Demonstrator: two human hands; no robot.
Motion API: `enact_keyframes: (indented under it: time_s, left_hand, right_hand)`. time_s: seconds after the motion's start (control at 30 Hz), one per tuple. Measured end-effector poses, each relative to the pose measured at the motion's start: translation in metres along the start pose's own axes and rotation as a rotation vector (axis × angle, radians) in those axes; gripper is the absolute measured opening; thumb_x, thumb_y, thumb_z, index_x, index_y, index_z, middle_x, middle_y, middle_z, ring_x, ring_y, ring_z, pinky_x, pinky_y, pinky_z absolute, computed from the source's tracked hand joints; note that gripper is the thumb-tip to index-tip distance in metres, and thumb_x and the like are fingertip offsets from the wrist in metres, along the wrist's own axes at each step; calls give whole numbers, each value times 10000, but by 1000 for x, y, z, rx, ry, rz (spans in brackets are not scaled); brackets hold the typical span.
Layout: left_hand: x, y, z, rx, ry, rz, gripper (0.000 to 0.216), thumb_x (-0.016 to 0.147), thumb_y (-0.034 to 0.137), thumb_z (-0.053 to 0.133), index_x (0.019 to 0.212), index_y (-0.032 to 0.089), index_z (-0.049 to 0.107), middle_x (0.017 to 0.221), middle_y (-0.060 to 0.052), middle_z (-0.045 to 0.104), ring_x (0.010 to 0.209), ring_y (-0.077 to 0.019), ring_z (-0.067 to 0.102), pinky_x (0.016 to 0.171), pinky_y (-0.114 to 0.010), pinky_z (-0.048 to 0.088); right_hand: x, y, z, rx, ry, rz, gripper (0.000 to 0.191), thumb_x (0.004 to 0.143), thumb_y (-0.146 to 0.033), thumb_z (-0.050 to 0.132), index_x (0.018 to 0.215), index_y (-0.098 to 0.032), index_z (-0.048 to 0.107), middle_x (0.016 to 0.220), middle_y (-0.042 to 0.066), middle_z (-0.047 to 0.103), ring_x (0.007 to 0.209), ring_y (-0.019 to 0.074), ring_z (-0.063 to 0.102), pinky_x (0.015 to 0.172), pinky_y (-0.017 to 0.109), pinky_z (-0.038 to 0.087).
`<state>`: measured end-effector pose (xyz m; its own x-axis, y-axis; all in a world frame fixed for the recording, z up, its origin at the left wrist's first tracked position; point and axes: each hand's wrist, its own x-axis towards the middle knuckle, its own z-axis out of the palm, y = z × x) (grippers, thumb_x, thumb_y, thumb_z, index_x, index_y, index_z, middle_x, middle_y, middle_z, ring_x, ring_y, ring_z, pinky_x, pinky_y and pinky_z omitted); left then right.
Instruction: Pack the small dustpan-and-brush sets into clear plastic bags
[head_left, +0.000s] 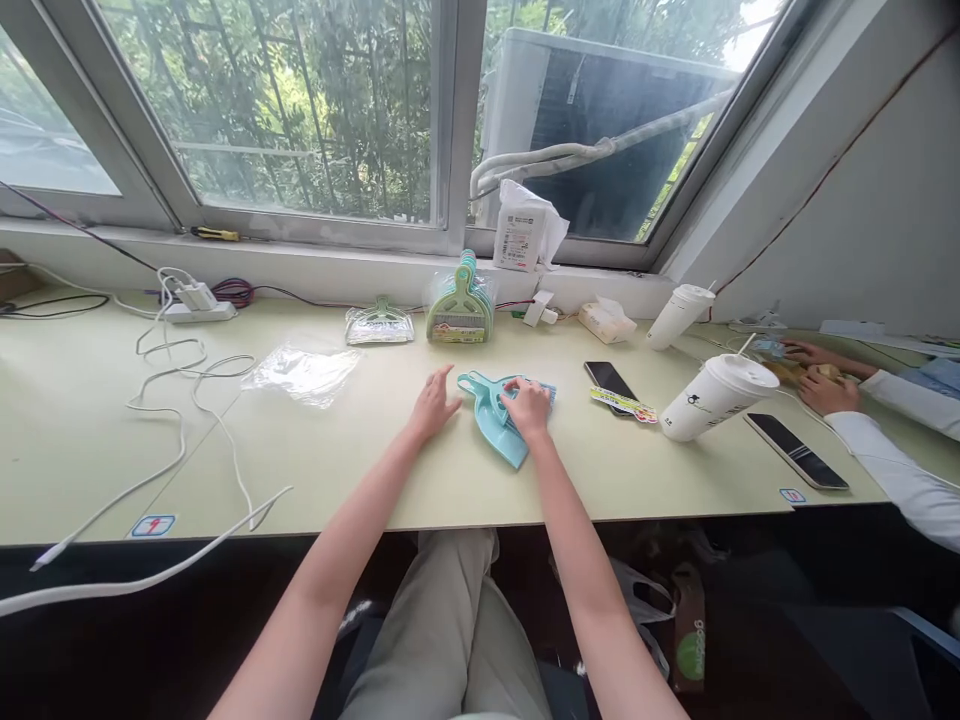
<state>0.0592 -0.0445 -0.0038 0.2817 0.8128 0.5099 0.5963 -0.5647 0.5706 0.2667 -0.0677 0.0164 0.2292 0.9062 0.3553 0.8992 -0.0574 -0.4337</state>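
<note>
A light-blue mini dustpan [495, 428] lies on the table in front of me, its handle loop toward the far left. A small blue hand brush [553, 392] rests in or over it, its bristles showing at the right. My right hand [529, 408] has its fingers curled onto the brush, covering much of it. My left hand [433, 405] is just left of the dustpan handle, thumb and fingers apart, holding nothing. Beyond the hands stand several packed green dustpan-and-brush sets [460, 305], with another packed set [380, 325] lying to their left.
Clear plastic bags [304, 375] and white cables [180, 400] lie leftward. At right are a phone [609, 380] under a printed label strip [622, 404], a large white cup [716, 398], a second cup [679, 317] and another phone [799, 452]. Another person's hands [825, 388] work at far right.
</note>
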Motion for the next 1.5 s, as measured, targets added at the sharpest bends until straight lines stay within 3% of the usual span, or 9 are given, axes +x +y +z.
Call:
enact_keyframes:
  time_s: [0.2, 0.33, 0.53, 0.87, 1.1, 1.2, 1.3, 1.4, 1.5]
  left_hand:
    - [-5, 2, 8, 64, -116, 98, 675, 785, 197, 586, 1404, 225, 318, 1454, -120, 387, 1391, -264, 279, 1124, -461, 267]
    - [-1, -1, 2, 38, -125, 69, 630, 782, 138, 564, 1378, 216, 376, 1325, -112, 518, 1279, -235, 434, 1060, -417, 378]
    - [1, -4, 0, 85, -147, 128, 403, 792, 109, 549, 1170, 244, 588, 1492, -58, 341, 1315, -242, 392, 1054, -435, 409]
    - [4, -2, 8, 318, -128, 99, 330, 816, 126, 484, 1079, 182, 675, 1452, -97, 411, 1286, -258, 428, 972, -381, 482]
    - [14, -8, -3, 423, -164, 272, 271, 800, 199, 553, 1034, 214, 689, 1491, -76, 356, 1345, -290, 361, 1162, -533, 139]
    - [10, -7, -2, 278, -54, 224, 449, 798, 132, 517, 1229, 235, 587, 1485, -70, 369, 1371, -257, 328, 1174, -514, 69]
    - [10, -9, 4, -65, 163, -117, 524, 841, 211, 490, 1363, 189, 450, 1446, -140, 411, 1328, -275, 394, 1119, -513, 252]
    - [11, -13, 8, -554, 80, -413, 478, 876, 385, 461, 1268, 120, 531, 1251, -192, 579, 1097, -288, 594, 950, -482, 450]
    - [8, -17, 8, -775, -7, -404, 530, 745, 426, 655, 1186, 141, 583, 1159, -152, 631, 986, -256, 636, 889, -421, 492]
  right_hand:
    - [-11, -15, -2, 173, -258, -24, 88, 682, -311, 677, 702, -241, 628, 805, -14, 702, 806, 173, 627, 782, 290, 385]
    - [-13, -23, 6, 227, -206, -99, 88, 704, -252, 661, 791, -249, 647, 860, -19, 713, 876, 178, 622, 777, 280, 399]
    - [-7, -20, 9, 343, -270, -80, 80, 708, -244, 687, 775, -258, 646, 841, -37, 723, 783, 155, 643, 730, 265, 418]
    - [-3, -38, 4, -31, -224, -191, 43, 786, -240, 657, 820, -266, 664, 870, -12, 734, 882, 181, 648, 824, 315, 364]
    - [20, -40, 5, 0, -368, -151, 152, 725, -307, 688, 869, -265, 665, 913, -24, 728, 911, 176, 647, 712, 254, 418]
    - [24, -38, 11, 52, -393, -103, 229, 673, -237, 695, 894, -263, 642, 887, -25, 722, 912, 183, 647, 714, 255, 435]
    - [28, -38, 18, 162, -340, -7, 266, 646, -245, 711, 899, -251, 628, 863, -18, 715, 908, 191, 649, 742, 268, 458]
    - [34, -46, 27, 329, -240, 86, 251, 683, -237, 681, 928, -218, 627, 867, 8, 711, 909, 182, 649, 814, 279, 469]
    - [38, -53, 35, 550, -158, 80, 236, 785, -177, 531, 1004, -192, 617, 979, 36, 701, 871, 139, 653, 838, 261, 478]
